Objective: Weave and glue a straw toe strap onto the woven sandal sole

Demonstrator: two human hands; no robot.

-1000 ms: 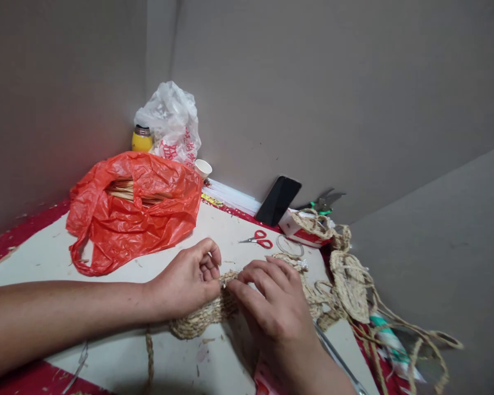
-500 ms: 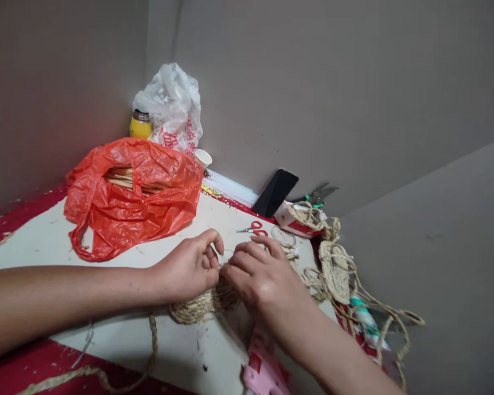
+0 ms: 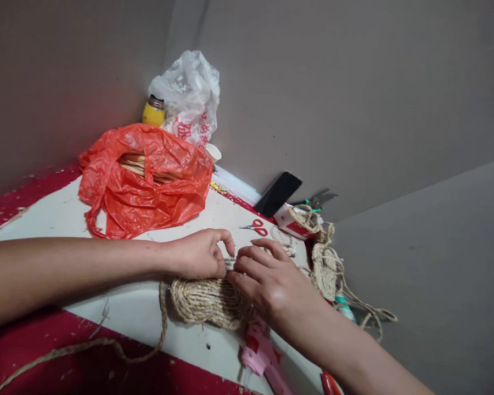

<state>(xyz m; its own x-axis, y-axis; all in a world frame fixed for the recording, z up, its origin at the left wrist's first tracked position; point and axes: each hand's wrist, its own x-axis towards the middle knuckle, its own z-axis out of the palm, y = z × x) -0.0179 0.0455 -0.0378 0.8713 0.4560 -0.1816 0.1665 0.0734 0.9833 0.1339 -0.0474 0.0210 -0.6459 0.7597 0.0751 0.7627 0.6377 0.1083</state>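
Note:
A flat oval of coiled straw cord (image 3: 208, 302) lies on the white board, just below my hands. My left hand (image 3: 201, 255) is closed at its upper edge, thumb and forefinger bent towards each other. Facing it, my right hand (image 3: 267, 277) has its fingers curled down over the oval's right end. A short stretch of straw cord shows between the two hands; the fingertips of the right are partly hidden. From behind my left wrist, a loose tail of twisted straw cord (image 3: 163, 323) trails down to the lower left. A pink glue gun (image 3: 261, 354) lies below my right hand.
A red plastic bag (image 3: 148, 203) with straw strands stands behind my left arm. Small red-handled scissors (image 3: 258, 227), a phone (image 3: 279, 193), pliers (image 3: 319, 200) and another straw piece (image 3: 324, 271) lie towards the wall. A yellow jar (image 3: 153, 113) stands beside a white bag (image 3: 193, 93).
The view has shifted, and more of the coiled oval shows beneath my hands. Both hands keep nearly the same pose, with a slightly wider gap between their fingers.

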